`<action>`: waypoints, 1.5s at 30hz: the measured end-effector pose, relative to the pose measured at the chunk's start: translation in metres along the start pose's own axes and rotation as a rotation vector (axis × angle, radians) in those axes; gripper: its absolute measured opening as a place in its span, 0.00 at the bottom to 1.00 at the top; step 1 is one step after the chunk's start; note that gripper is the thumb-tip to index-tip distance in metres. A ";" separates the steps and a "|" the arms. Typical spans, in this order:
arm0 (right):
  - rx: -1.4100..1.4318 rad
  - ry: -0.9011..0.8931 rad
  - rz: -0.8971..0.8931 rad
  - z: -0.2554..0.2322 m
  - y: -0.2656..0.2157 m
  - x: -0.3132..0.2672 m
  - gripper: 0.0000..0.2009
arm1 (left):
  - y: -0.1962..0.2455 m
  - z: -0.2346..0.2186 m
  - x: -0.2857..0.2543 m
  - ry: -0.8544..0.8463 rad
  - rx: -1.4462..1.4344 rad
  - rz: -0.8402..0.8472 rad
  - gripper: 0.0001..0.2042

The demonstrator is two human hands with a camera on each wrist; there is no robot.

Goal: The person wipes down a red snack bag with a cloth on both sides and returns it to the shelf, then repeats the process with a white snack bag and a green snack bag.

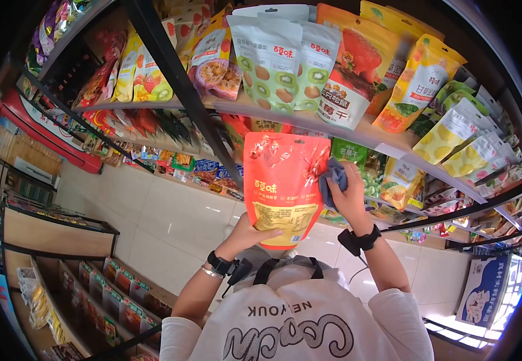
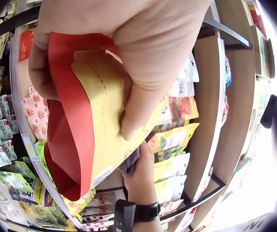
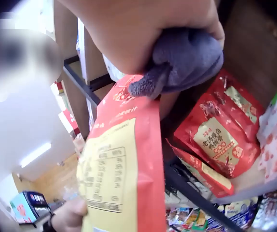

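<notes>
I hold a red pouch in front of me, off the shelf and roughly upright, above the pale floor tiles. My left hand grips it low on the left, thumb pressed across its yellow panel and fingers curled round the bottom. My right hand clutches a bunched grey-blue cloth against the pouch's upper right edge (a black band sits on that wrist). Just beyond the pouch runs a shelf, where kiwi pouches stand on the far side and a strawberry pouch stands to their right. A black post slants down at the left. My right wrist view shows similar red pouches on a shelf.
</notes>
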State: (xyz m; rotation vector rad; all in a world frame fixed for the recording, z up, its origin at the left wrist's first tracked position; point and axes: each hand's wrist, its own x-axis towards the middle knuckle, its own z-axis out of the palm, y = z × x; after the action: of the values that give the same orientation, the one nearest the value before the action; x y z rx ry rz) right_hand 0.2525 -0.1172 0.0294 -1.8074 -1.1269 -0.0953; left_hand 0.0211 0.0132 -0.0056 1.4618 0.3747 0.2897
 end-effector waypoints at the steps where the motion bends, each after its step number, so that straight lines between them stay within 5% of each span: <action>1: 0.039 -0.009 0.057 -0.001 0.001 -0.003 0.15 | -0.001 -0.003 0.001 -0.009 -0.035 -0.020 0.26; 12: 0.402 -0.473 0.315 -0.004 0.007 -0.019 0.17 | -0.003 -0.016 0.010 -0.007 -0.192 -0.140 0.32; 15: 0.503 -0.579 0.259 -0.014 -0.008 -0.016 0.14 | -0.007 -0.022 0.008 -0.035 -0.160 -0.177 0.31; 21: 0.507 -0.489 0.188 -0.009 -0.032 -0.019 0.12 | -0.023 -0.032 0.007 -0.115 -0.100 -0.242 0.33; 24: 0.450 -0.465 0.158 -0.002 -0.044 -0.022 0.12 | -0.024 -0.023 0.011 0.215 -0.221 -0.166 0.40; 28: 0.172 -0.306 -0.183 0.032 -0.046 -0.039 0.09 | -0.005 0.007 0.012 0.221 -0.117 0.142 0.42; 32: 0.014 -0.376 -0.403 0.056 -0.056 -0.053 0.15 | 0.016 0.039 0.012 0.126 -0.256 -0.015 0.39; 33: -0.063 -0.392 -0.409 0.057 -0.060 -0.056 0.16 | 0.027 0.043 0.014 0.122 -0.179 0.043 0.30; 36: -0.111 -0.337 -0.501 0.059 -0.060 -0.055 0.17 | 0.020 0.039 0.019 0.214 -0.487 -0.172 0.23; 40: -0.121 -0.390 -0.565 0.057 -0.055 -0.055 0.21 | -0.004 0.025 0.023 0.199 -0.518 -0.205 0.23; 45: -0.127 -0.178 -0.578 0.044 -0.040 -0.029 0.23 | 0.003 0.020 0.022 0.101 -0.322 -0.114 0.24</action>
State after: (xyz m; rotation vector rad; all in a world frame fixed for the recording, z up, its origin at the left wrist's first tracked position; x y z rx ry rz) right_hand 0.1900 -0.0985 0.0185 -1.5682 -1.7806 -0.3576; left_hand 0.0493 0.0041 -0.0026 1.1090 0.4690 0.3171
